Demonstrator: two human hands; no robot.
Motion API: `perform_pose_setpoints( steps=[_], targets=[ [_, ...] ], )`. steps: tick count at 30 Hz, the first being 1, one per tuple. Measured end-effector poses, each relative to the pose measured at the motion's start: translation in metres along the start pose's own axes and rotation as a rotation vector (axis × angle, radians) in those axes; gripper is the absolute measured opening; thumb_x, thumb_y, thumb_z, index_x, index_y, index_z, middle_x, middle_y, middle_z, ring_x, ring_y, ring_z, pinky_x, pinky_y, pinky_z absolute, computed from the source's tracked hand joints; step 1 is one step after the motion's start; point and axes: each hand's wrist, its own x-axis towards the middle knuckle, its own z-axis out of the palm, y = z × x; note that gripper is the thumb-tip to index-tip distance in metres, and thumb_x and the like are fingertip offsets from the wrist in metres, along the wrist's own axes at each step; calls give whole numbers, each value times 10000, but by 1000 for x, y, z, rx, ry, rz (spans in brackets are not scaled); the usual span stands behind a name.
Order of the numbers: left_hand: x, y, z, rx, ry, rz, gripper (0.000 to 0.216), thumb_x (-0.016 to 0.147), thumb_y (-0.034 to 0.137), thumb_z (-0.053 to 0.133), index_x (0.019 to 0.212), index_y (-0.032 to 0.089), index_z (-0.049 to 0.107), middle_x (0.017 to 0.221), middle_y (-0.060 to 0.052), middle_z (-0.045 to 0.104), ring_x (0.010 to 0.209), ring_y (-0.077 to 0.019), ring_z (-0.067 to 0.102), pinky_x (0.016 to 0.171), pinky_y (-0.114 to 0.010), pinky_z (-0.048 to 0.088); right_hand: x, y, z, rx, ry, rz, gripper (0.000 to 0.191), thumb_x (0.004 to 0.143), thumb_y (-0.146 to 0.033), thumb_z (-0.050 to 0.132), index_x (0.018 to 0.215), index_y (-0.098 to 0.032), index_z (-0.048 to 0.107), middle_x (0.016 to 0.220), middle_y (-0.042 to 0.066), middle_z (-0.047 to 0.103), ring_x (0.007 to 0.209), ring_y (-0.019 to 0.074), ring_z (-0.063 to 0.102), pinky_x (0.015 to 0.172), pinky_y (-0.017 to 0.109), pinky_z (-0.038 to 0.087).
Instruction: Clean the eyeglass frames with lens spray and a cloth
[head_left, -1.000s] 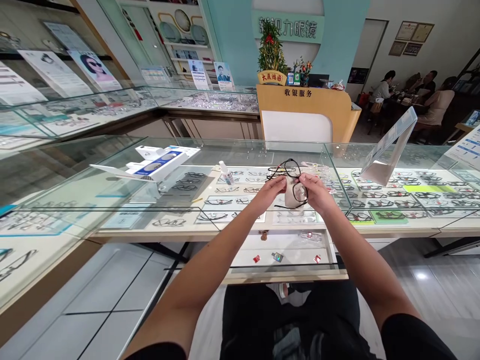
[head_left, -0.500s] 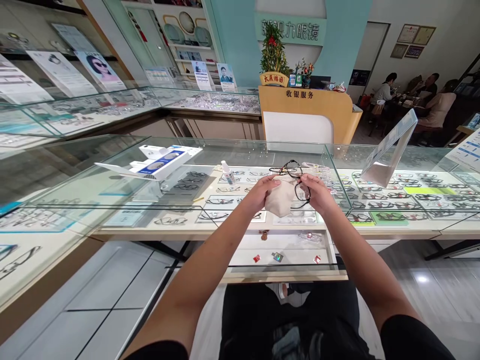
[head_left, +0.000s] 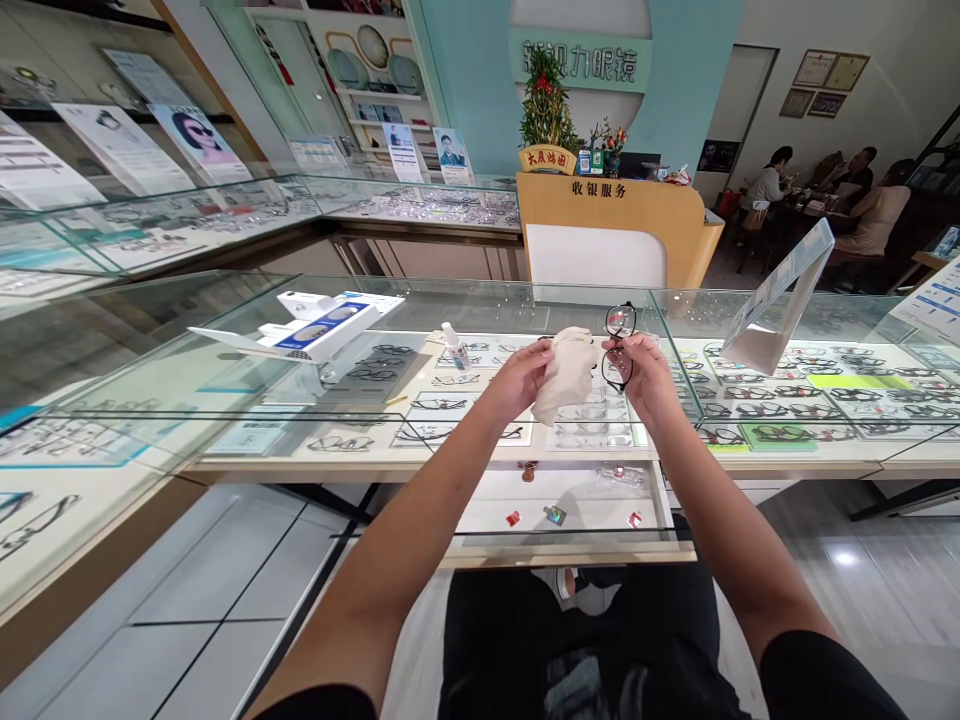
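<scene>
My left hand is closed on a cream cloth that hangs in loose folds over the glass counter. Just to the right, my right hand pinches a pair of black-rimmed eyeglasses near the middle of the frame. The glasses are turned on end, one lens above the other, and stand apart from the cloth. Below both hands, an open drawer holds small red pieces and a clear plastic packet.
On the glass top, a white spray bottle stands left of my hands, beyond it an opened white-and-blue box. A tilted sign stand rises at the right. Rows of eyeglasses lie beneath the glass. Several people sit at the far right.
The glasses have come away from the cloth and turned from lying across it to standing on end in my right hand. The cloth now hangs from my left hand alone.
</scene>
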Motion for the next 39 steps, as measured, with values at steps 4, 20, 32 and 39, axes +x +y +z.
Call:
perform_pose_setpoints(
  steps=[4, 20, 32, 39],
  targets=[
    [-3, 0, 4, 5, -67, -43, 457, 602, 435, 1045, 928, 206, 819, 814, 15, 730, 718, -121, 636, 716, -277, 522, -2, 4, 4, -62, 2, -81, 447, 683, -561, 975, 731, -279, 631, 812, -18, 718, 922, 189, 681, 960, 347, 537],
    [-3, -20, 11, 153, -150, 62, 493, 640, 510, 1056, 960, 200, 845, 907, -27, 778, 834, -163, 667, 851, -318, 528, -10, 18, 13, -182, 36, -114, 471, 703, -604, 957, 734, -274, 623, 762, -33, 637, 851, 182, 578, 857, 338, 485],
    [-4, -26, 19, 236, -45, 128, 513, 555, 552, 1060, 787, 185, 787, 785, -13, 724, 772, -165, 631, 767, -328, 505, -11, 28, 18, -216, 44, -90, 542, 669, -645, 952, 716, -256, 577, 743, -41, 531, 793, 159, 508, 770, 322, 424],
    [-8, -22, 29, 273, -78, 141, 590, 531, 461, 1082, 764, 192, 612, 764, 32, 618, 719, -122, 551, 691, -275, 458, -14, 29, 19, -194, 11, -72, 562, 669, -653, 949, 724, -255, 557, 731, -50, 508, 776, 156, 483, 786, 335, 434]
  ],
)
